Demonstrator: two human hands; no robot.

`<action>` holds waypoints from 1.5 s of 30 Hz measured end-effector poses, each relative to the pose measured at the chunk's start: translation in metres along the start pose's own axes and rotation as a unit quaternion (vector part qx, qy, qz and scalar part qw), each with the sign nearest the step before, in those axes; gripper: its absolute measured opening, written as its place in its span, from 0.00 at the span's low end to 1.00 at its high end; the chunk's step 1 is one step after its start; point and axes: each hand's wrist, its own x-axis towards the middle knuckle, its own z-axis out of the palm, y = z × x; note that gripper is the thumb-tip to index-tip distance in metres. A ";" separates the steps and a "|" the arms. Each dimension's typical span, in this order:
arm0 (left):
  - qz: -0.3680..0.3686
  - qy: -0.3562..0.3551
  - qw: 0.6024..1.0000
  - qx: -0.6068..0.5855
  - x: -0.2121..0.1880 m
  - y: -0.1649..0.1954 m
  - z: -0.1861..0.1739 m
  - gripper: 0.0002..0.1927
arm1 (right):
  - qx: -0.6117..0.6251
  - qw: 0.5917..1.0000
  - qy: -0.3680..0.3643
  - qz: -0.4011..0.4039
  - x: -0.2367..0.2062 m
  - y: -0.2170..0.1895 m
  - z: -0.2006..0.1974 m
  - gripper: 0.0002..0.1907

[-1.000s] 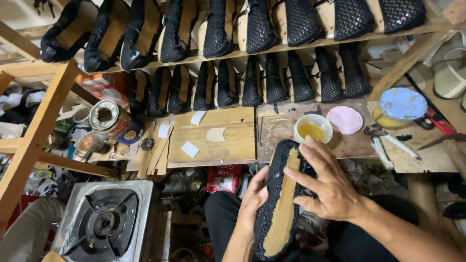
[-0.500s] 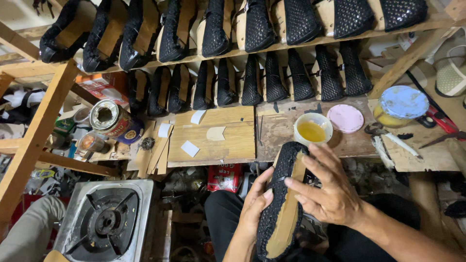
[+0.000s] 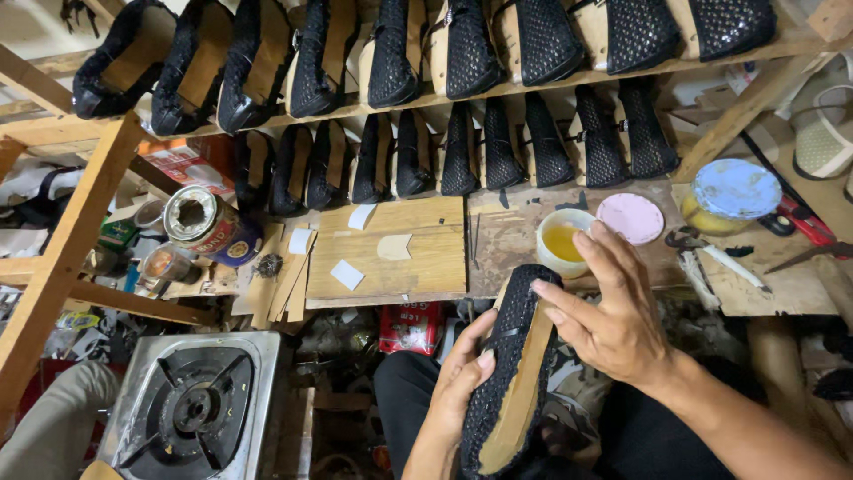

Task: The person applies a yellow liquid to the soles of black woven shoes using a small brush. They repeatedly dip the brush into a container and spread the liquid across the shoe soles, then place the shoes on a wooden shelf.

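While both hands are busy over my lap, I see the left hand (image 3: 458, 382) wrapped around the side of a black woven shoe upper on its wooden last (image 3: 511, 373), fingers curled against the weave and gripping it from the left. The right hand (image 3: 613, 320) lies across the upper end of the same shoe, fingers spread and pressing on the black weave near the toe, so both hands are grasping the one shoe. It is held tilted, toe up toward the worktop (image 3: 498, 240), with the pale wooden sole face turned up and to the right. Just beyond the right fingertips stands a small white cup of yellow glue (image 3: 562, 242) on the worktop, and just beside it lies a round pink lid (image 3: 631, 218). Farther right sits a jar with a blue lid (image 3: 733, 196), with a few hand tools (image 3: 711, 253) near it. To the left, pale paper patches (image 3: 360, 244) lie on a light wooden board, and an open tin can (image 3: 200, 222) lies tipped on its side. Behind the worktop, two wooden shelves (image 3: 569, 80) carry rows of matching black woven shoes (image 3: 462, 53), standing on end. Down at lower left, a single-burner gas stove (image 3: 195, 409) sits on the floor.
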 end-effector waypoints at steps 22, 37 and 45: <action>0.056 0.027 0.997 -0.055 -0.011 -0.007 -0.016 0.40 | 0.061 0.965 -0.117 0.228 -0.009 0.067 0.026 0.20; 0.096 -0.002 0.995 0.035 -0.005 -0.008 -0.004 0.37 | 0.093 0.991 -0.030 0.097 -0.003 -0.019 0.019 0.25; 0.076 0.025 0.996 0.038 -0.007 -0.007 -0.005 0.35 | 0.004 1.000 -0.013 0.022 -0.007 -0.013 0.019 0.21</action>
